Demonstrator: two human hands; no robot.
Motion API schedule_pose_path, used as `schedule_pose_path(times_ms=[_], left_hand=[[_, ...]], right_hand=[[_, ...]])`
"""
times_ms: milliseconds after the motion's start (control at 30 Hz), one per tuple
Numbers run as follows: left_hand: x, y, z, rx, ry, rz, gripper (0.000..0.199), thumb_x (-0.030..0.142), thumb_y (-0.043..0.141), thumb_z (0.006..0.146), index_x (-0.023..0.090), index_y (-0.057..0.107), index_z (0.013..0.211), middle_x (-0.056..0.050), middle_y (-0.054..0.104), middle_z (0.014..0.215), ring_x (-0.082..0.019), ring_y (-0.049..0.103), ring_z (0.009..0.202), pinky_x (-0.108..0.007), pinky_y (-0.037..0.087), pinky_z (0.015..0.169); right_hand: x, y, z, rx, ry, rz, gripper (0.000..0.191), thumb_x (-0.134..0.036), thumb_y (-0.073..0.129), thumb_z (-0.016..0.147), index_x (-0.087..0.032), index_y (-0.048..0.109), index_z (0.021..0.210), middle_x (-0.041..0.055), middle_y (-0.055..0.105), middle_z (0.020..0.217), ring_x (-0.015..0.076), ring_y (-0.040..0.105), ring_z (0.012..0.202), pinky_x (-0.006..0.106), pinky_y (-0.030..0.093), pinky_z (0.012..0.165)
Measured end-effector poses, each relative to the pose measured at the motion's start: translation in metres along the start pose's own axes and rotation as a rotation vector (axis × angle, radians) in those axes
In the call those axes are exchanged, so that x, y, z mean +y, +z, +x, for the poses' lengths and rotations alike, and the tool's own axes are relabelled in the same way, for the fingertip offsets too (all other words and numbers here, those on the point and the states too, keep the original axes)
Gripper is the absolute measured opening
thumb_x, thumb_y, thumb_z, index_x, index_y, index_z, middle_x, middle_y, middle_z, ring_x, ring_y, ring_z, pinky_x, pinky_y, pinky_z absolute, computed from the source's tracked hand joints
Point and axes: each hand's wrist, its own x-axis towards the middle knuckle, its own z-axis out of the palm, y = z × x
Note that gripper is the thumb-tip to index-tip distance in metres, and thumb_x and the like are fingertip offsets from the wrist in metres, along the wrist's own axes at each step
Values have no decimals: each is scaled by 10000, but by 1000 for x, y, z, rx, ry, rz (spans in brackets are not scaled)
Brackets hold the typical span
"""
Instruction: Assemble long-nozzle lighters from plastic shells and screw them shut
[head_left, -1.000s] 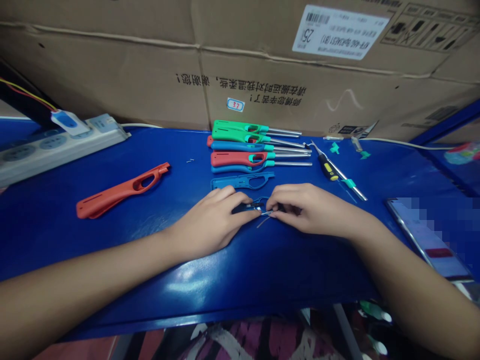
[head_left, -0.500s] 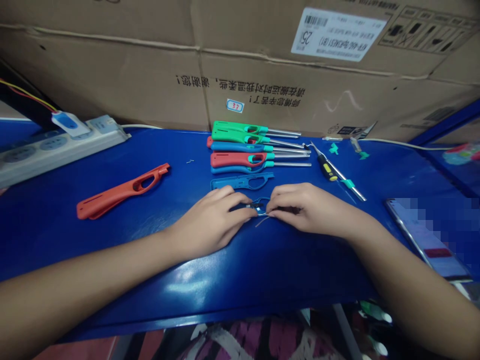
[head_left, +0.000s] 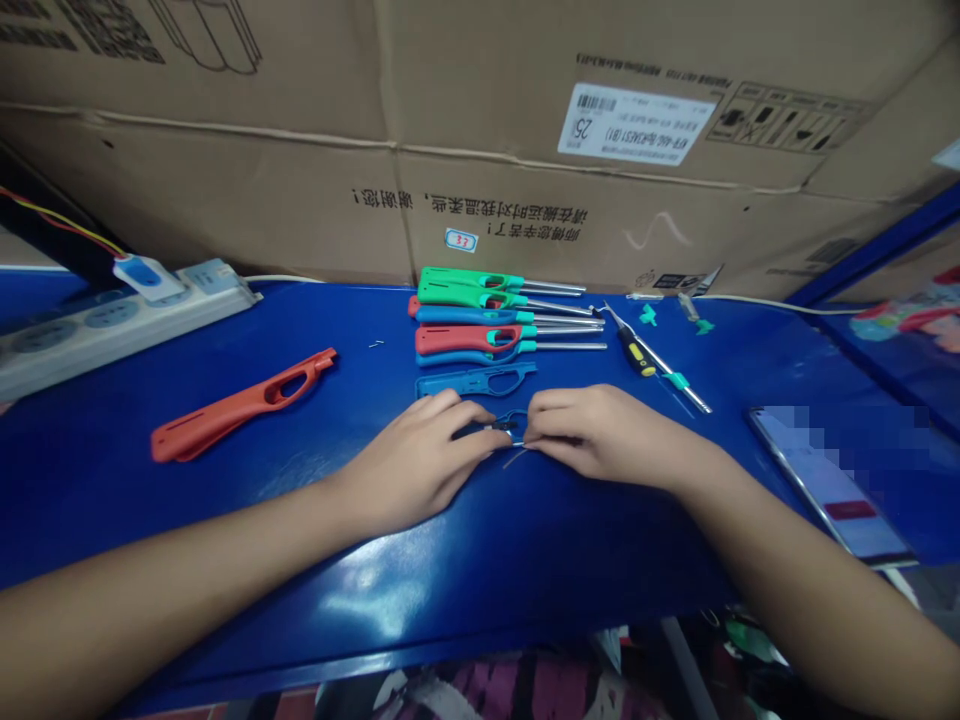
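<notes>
Near the middle of the table both hands work close together over a blue lighter shell half (head_left: 514,413), mostly covered by fingers. My left hand (head_left: 431,455) is closed, with thumb and fingertips on the shell and a small black part (head_left: 501,426) inside it. My right hand (head_left: 592,437) pinches at the shell's right end. From its fingertips a thin wire (head_left: 515,459) sticks out to the lower left. Just behind lies another blue shell half (head_left: 476,380). To the left rests an orange-red lighter shell (head_left: 244,405).
Assembled gas lighters (head_left: 472,340) lie in a row at the back. A yellow-black screwdriver (head_left: 636,352), a metal tube (head_left: 664,365) and green clips (head_left: 648,315) are to the right. A phone (head_left: 832,490) lies at right, a power strip (head_left: 112,320) at left. A cardboard box (head_left: 300,210) stands behind.
The view has tilted up slightly, so everything sits a little lower in the picture. Both hands keep nearly the same hold at the blue shell half.
</notes>
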Motion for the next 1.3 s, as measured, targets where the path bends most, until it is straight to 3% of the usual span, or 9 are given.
schedule_pose_path(times_ms=[133,233,367,433,500,567,767,1100,1300], left_hand=[[-1,1,0,22,35,36,331,215,466,1024,254,667,1285,-111,643,1228,-259,574,1071,-418,528,890],[-1,2,-1,33,51,37,342,218,463,1027,261,664,1299,-113,648,1226,-259,582,1061,-421,537,879],[-3,1,-2,36,53,39,357,212,445,1030,277,662,1306,-111,644,1251,-261,587,1053,-428,543,857],[-4,0,-2,40,60,45,358,211,451,1026,283,664,1305,-113,644,1254,-262,595,1049,-428,545,849],[-4,0,-2,43,69,49,362,204,455,1021,282,666,1305,-119,643,1261,-264,605,1055,-430,547,847],[-4,1,-2,47,76,48,366,190,459,1013,273,667,1303,-124,640,1279,-268,610,1075,-438,550,860],[-4,0,-2,59,94,50,359,167,478,995,256,671,1284,-104,649,1312,-257,616,1094,-436,563,897],[-6,2,-2,86,151,64,364,167,458,1012,212,631,1329,-79,671,1344,-250,642,1129,-440,595,913],[-4,1,-2,87,148,35,372,158,469,1012,200,613,1352,-65,681,1334,-238,640,1115,-416,607,909]], right_hand=[[-4,-1,-3,27,-46,-130,222,-247,500,1010,-186,691,914,34,683,901,138,620,748,257,410,640],[10,-8,-5,232,12,-112,303,-336,468,1033,-194,667,854,35,678,855,146,618,764,267,429,680],[59,-24,-14,666,412,-286,383,-392,496,997,-198,614,689,63,623,767,195,580,737,319,446,713],[89,-30,-24,733,596,-327,198,-304,543,942,-185,695,894,101,659,924,242,611,851,356,474,800],[116,-32,-35,690,801,-344,310,-202,537,885,-183,701,1148,146,637,1146,303,597,1057,413,467,931],[136,-32,-43,637,971,-322,397,-156,518,860,-191,702,1210,160,601,1257,346,551,1178,470,445,995],[158,-27,-51,577,1025,-247,355,-130,547,855,-148,736,1155,160,618,1267,257,629,1072,375,469,1012],[153,-29,-49,588,1085,-228,200,-116,606,820,-128,723,982,169,687,1109,263,650,999,362,494,902],[112,-42,-37,523,989,-153,218,-168,590,858,-127,696,1044,106,716,901,215,646,788,330,499,772]])
